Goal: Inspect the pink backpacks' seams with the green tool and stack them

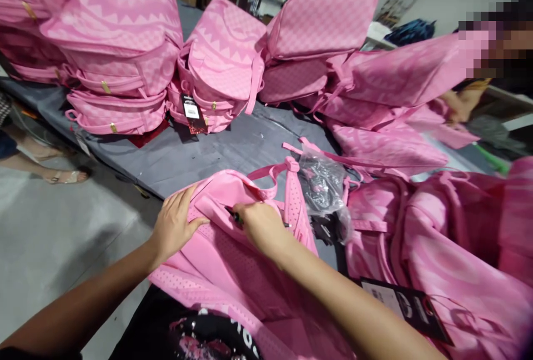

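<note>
A pink backpack (233,260) lies back-side up in front of me, its mesh padding and straps facing me. My left hand (174,224) rests flat on its upper left corner with the fingers spread and pressing the fabric down. My right hand (260,225) is closed in a pinch on a small dark tool (234,215) with a green tip, held against the backpack's top edge near a strap. A clear plastic bag (325,188) with dark contents lies just right of the backpack.
Stacks of pink backpacks (120,43) cover the far side of the grey table (233,146). More pink bags (449,249) with a black hang tag (406,304) lie at my right. A person's sandalled feet (66,175) stand at left; other people are at the back right.
</note>
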### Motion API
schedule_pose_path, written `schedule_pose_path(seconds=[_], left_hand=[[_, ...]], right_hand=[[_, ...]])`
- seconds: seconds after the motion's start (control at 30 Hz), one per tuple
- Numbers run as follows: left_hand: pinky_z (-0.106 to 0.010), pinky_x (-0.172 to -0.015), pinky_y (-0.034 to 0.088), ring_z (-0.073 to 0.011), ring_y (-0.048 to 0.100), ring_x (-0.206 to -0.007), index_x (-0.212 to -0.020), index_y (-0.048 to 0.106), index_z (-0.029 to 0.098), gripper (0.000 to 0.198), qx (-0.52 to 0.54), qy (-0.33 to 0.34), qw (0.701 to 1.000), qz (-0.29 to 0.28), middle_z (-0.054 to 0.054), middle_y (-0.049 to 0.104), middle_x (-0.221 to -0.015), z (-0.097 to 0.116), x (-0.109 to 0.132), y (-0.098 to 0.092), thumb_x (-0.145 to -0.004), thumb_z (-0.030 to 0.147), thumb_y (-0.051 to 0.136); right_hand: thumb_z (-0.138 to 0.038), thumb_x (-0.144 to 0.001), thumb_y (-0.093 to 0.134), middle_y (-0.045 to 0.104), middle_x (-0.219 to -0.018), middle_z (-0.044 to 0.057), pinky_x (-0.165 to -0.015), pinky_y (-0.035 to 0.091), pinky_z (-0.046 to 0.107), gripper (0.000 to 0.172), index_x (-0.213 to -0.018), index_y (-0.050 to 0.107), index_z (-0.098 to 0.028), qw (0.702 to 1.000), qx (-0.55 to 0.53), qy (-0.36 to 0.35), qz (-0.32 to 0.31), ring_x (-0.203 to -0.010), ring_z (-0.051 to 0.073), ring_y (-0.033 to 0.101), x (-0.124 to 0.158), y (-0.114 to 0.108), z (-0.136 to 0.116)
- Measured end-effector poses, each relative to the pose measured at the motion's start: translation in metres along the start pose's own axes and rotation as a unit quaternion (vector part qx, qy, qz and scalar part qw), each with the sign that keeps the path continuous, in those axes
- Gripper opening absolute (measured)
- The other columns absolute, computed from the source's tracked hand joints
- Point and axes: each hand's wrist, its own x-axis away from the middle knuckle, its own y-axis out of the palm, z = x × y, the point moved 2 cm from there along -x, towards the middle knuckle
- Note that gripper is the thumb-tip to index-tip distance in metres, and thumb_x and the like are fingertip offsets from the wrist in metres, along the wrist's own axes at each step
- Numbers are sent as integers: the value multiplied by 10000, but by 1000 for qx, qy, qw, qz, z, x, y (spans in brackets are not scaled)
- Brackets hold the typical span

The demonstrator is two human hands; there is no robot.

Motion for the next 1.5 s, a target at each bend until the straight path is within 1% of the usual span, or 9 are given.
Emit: schedule_pose_path(seconds=[0.2, 0.37, 0.67, 0.9, 1.1, 1.2, 1.33, 1.43, 1.5], left_hand=[[-440, -967, 521, -321, 636, -1182, -1498, 341, 161, 732, -43, 46, 996, 64, -169, 617, -1358, -15, 4, 23, -925, 554, 569], [-421, -944, 542, -304, 653, -1166, -1514, 322, 159, 755, -51, 68, 991, 100, -163, 628, -1352, -19, 5, 28, -937, 615, 496], [-395, -959, 564, -283, 660, -1185, -1510, 301, 189, 732, -48, 56, 994, 78, -134, 653, -1330, -23, 6, 26, -877, 305, 649], [-426, -1029, 537, -272, 656, -1212, -1429, 455, 226, 594, 52, -32, 998, 9, -99, 653, -1354, -16, -1, 13, -896, 417, 631], [-466, -1119, 454, -335, 559, -1337, -1430, 498, 146, 788, 189, -131, 964, -131, -161, 562, -1461, -21, -21, -3, -731, 421, 736], [-439, -1024, 517, -337, 667, -1183, -1322, 633, 189, 586, 233, -92, 953, -171, -105, 716, -1260, -1, -24, -22, -788, 427, 680], [-384, -935, 555, -316, 703, -1105, -1284, 679, 258, 514, 233, 7, 960, -156, -58, 744, -1210, 60, -36, -76, -789, 395, 701], [-342, -888, 567, -279, 721, -1047, -1226, 715, 296, 480, 199, 119, 968, -98, -20, 753, -1181, 109, -64, -138, -747, 326, 722], [-285, -710, 571, -228, 743, -822, -1093, 769, 266, 387, 171, 204, 962, -66, 6, 787, -948, 137, -87, -185, -717, 261, 679]], right_hand=[[-139, -893, 561, 782, -906, 92, -649, 455, 271, 196, -950, 746, -172, 997, 51, -35, -40, -805, 228, 742, -4, -4, -2], [-159, -872, 575, 763, -1017, 119, -655, 437, 284, 237, -1079, 689, -137, 999, 31, -16, 9, -828, 238, 727, -3, -13, -4], [-159, -840, 610, 759, -934, 95, -648, 398, 259, 147, -953, 703, -141, 993, -33, -100, 50, -823, 191, 684, -43, -11, -26], [-25, -820, 594, 780, -954, 148, -703, 513, 288, 244, -990, 735, -129, 994, 91, 15, -52, -861, 260, 753, 18, -13, 14], [-54, -838, 532, 781, -934, 109, -680, 472, 241, 265, -985, 727, -158, 992, -13, 128, 18, -842, 212, 747, 81, 6, 29], [-85, -765, 579, 782, -831, 40, -623, 448, 217, 240, -873, 759, -202, 972, -187, 145, -15, -774, 179, 725, 113, 30, 27], [-114, -756, 593, 787, -892, 19, -629, 501, 201, 349, -1028, 774, -238, 919, -350, 181, -7, -759, 153, 720, 170, 39, 24], [-218, -792, 644, 778, -1096, 62, -723, 565, 231, 418, -1199, 730, -250, 891, -417, 172, 50, -900, 188, 740, 213, 16, 19], [-271, -801, 680, 759, -1173, 80, -820, 583, 276, 438, -1237, 713, -246, 893, -416, 142, 100, -999, 219, 732, 229, -16, 22]])
